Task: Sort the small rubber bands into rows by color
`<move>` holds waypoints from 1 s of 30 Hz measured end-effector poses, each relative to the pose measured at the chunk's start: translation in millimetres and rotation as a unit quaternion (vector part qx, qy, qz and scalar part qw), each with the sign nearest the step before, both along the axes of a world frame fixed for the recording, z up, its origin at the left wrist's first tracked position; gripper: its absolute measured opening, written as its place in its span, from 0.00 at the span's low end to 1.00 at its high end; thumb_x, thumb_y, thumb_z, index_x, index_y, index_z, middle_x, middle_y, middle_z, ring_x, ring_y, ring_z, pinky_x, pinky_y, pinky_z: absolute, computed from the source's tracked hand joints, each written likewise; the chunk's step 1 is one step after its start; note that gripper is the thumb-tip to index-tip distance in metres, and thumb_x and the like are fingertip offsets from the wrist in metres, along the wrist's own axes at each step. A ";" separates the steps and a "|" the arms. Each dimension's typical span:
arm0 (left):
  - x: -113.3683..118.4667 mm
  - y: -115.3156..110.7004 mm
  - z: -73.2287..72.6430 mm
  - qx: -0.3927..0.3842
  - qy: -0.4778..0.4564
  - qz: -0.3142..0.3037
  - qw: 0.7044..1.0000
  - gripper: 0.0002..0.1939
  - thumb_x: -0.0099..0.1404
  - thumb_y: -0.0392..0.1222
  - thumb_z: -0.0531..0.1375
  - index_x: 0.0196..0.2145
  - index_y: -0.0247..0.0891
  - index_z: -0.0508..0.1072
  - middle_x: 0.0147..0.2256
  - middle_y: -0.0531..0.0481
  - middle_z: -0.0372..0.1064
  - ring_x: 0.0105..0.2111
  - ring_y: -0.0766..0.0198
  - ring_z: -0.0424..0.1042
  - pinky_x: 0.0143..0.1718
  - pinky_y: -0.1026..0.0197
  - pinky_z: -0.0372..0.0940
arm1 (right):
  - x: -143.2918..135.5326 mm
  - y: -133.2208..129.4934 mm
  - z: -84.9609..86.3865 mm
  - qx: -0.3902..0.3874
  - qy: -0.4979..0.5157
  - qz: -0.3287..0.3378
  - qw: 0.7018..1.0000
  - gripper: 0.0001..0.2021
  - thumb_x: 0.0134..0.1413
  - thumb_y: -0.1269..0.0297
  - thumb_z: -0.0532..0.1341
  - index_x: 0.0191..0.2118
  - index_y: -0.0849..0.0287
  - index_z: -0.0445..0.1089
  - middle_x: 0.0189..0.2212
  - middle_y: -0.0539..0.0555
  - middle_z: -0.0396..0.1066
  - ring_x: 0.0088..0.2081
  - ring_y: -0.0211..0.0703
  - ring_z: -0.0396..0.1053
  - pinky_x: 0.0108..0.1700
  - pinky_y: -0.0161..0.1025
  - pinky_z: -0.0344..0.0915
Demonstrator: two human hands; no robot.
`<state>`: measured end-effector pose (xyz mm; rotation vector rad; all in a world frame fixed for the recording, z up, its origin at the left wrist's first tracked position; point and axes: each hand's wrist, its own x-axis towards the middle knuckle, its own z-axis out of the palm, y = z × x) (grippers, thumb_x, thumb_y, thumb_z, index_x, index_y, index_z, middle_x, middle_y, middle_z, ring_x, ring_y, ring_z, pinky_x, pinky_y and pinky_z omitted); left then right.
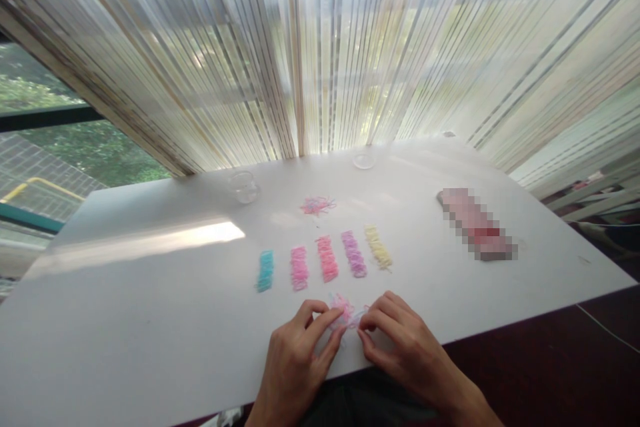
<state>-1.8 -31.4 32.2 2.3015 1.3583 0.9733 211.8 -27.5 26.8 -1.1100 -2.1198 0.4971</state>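
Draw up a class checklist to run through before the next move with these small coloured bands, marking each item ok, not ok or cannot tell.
1. Both hands on the mixed clump: ok; left hand and right hand pinch it from either side.
2. Sorted rows kept apart: ok; blue row, pink row, coral row, purple row and yellow row do not touch.
3. Single band isolated: cannot tell.
4. Unsorted pile left: ok, lies behind the rows.
5. Clump clear of table edge: not ok, close.
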 end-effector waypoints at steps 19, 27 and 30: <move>-43.3 26.6 -8.9 0.007 -0.018 0.182 0.983 0.13 0.73 0.52 0.61 0.39 0.43 0.82 0.34 0.53 0.73 0.23 0.70 0.69 0.28 0.66 0.66 | 1.0 15.7 3.5 -0.074 0.019 0.027 0.997 0.07 0.64 0.76 0.60 0.39 0.57 0.71 0.34 0.53 0.71 0.38 0.46 0.68 0.40 0.43 0.68; -40.3 26.8 -13.9 0.028 0.013 0.212 0.977 0.17 0.74 0.55 0.58 0.43 0.43 0.82 0.35 0.53 0.73 0.21 0.71 0.69 0.27 0.66 0.66 | 4.6 13.1 1.2 -0.087 0.021 0.000 0.996 0.08 0.64 0.77 0.60 0.39 0.56 0.71 0.34 0.53 0.71 0.38 0.46 0.69 0.40 0.42 0.68; -38.5 22.0 -11.5 0.042 0.009 0.206 0.978 0.14 0.74 0.52 0.60 0.43 0.42 0.82 0.35 0.52 0.73 0.25 0.69 0.72 0.28 0.66 0.67 | 1.8 12.9 1.2 -0.087 0.017 -0.006 0.996 0.07 0.64 0.76 0.60 0.40 0.56 0.72 0.34 0.53 0.71 0.38 0.46 0.69 0.40 0.43 0.68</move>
